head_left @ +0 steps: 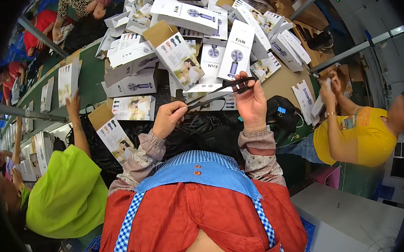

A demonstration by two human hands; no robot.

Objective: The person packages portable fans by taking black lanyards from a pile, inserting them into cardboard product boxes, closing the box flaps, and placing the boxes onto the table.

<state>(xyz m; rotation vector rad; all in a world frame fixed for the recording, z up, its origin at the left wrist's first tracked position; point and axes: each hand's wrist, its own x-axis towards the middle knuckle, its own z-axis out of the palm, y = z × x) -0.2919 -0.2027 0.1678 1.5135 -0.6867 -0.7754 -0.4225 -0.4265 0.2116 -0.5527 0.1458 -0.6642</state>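
Note:
A flat black strap (210,96), likely a lanyard, stretches between my two hands over the pile's near edge. My left hand (168,119) pinches one end between thumb and forefinger. With the palm turned up, my right hand (252,104) has its fingers curled round the other end, where black loops cross them. Just beyond the right hand leans an upright white fan box (236,51). An open box with brown flaps (174,54) lies tilted beyond the left hand. Below the strap lies a heap of black straps (197,125), partly hidden by my hands.
Many white fan boxes (184,14) are heaped at the back. A black bundle with a blue clip (280,112) sits at my right. One person in yellow (358,134) works at the right; another in lime green (68,191) reaches toward a standing box (67,84) at the left.

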